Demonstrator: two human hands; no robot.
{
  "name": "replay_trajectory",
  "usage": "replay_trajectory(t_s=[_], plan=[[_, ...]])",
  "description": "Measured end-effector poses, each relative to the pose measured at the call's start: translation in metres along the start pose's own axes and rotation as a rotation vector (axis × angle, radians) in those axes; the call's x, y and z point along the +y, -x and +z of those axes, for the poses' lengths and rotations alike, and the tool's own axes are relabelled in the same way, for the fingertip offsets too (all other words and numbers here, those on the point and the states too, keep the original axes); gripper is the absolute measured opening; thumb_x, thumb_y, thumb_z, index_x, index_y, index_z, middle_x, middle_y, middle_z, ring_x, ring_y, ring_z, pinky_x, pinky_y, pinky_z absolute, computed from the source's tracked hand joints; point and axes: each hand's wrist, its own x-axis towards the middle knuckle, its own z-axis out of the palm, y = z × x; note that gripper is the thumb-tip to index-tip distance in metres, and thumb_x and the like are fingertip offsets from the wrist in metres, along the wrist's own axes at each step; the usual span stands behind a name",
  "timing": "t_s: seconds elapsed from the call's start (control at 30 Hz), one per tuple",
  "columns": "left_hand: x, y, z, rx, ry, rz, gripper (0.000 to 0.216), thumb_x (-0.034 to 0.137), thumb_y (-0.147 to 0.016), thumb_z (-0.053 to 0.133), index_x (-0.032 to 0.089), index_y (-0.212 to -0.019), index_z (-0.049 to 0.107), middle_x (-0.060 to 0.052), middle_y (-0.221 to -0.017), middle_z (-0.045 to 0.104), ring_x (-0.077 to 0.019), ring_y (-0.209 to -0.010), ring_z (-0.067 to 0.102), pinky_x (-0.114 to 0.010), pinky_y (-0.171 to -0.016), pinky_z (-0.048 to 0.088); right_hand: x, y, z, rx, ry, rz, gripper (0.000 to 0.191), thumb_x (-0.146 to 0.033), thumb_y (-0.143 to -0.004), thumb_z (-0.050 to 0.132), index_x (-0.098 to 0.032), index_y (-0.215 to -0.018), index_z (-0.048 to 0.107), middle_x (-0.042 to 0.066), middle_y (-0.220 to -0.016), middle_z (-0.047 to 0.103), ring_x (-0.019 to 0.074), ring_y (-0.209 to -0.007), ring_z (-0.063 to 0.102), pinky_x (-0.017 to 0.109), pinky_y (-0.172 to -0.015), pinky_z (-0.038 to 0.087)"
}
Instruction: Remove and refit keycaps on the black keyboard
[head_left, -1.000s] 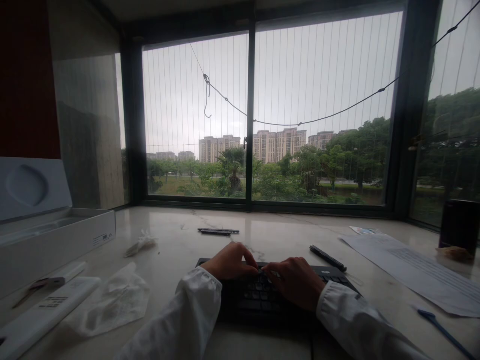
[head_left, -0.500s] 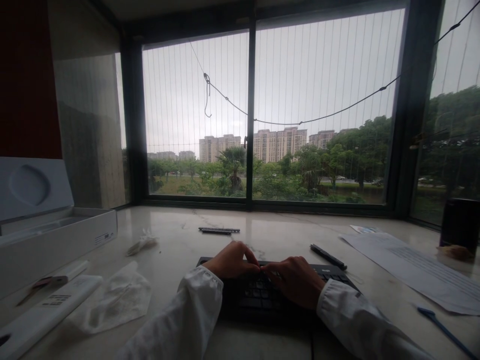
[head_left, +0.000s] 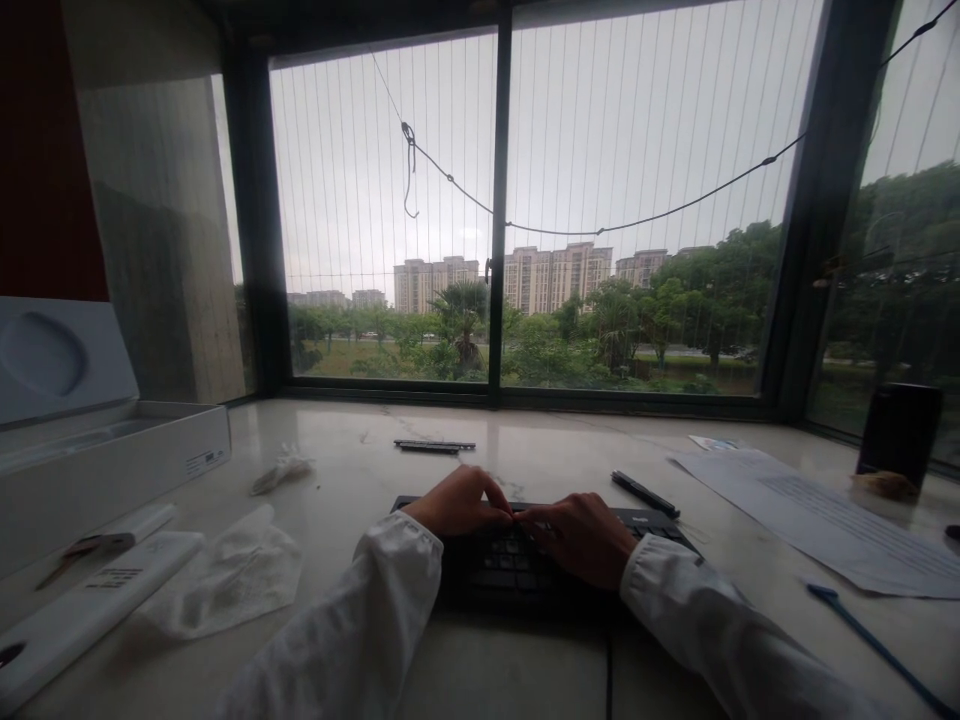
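A black keyboard [head_left: 517, 580] lies on the pale counter in front of me, partly covered by both hands. My left hand [head_left: 465, 502] bends over its upper edge with thumb and forefinger pinched together. From the other side my right hand [head_left: 581, 535] rests over the keys, its fingers drawn together and their tips meeting those of my left hand. Whatever sits between the fingertips is too small and dark to make out. Both wrists are in white gathered sleeves.
Beyond the keyboard lie thin dark strips [head_left: 435, 446] and a black bar-shaped piece [head_left: 645, 494]. Printed paper [head_left: 810, 515] and a blue tool [head_left: 870, 640] are at right. A white box [head_left: 112, 485], crumpled tissue [head_left: 232, 580] and white slab [head_left: 105, 605] stand left. Windows rise behind.
My view has tilted slightly downward, so the scene sits higher in the picture. Both hands keep nearly the same pinched pose over the keyboard.
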Motion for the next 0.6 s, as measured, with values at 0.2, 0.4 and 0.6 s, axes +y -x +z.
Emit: replay_trajectory(t_s=[0.2, 0.4, 0.6], plan=[[0.0034, 0.0008, -0.0002, 0.0, 0.005, -0.006, 0.025, 0.038, -0.07, 0.068, 0.019, -0.085, 0.076, -0.003, -0.075, 0.072, -0.0152, -0.072, 0.062, -0.023, -0.07, 0.042, 0.0027, 0.0, 0.001, -0.009, 0.009, -0.036, 0.037, -0.043, -0.093, 0.032, -0.037, -0.11, 0.065, 0.002, -0.079, 0.073, 0.0189, -0.072, 0.068, 0.026, -0.061, 0.036], [0.0043, 0.0007, 0.0, -0.001, 0.022, -0.005, 0.023, 0.036, -0.069, 0.068, 0.02, -0.084, 0.076, -0.002, -0.074, 0.072, -0.0153, -0.073, 0.063, -0.022, -0.07, 0.042, 0.0043, 0.0, -0.0003, -0.03, 0.034, -0.072, 0.04, -0.046, -0.093, 0.03, -0.038, -0.102, 0.068, 0.003, -0.076, 0.072, 0.0207, -0.073, 0.068, 0.026, -0.058, 0.033], [0.0027, -0.0004, 0.0021, -0.012, 0.025, -0.051, 0.028, 0.038, -0.068, 0.067, 0.017, -0.084, 0.075, -0.003, -0.075, 0.072, -0.0166, -0.074, 0.063, -0.022, -0.069, 0.044, 0.0012, -0.0001, -0.0055, -0.055, 0.066, -0.062, 0.045, -0.048, -0.093, 0.026, -0.036, -0.098, 0.069, 0.005, -0.078, 0.072, 0.0202, -0.072, 0.068, 0.026, -0.058, 0.033]])
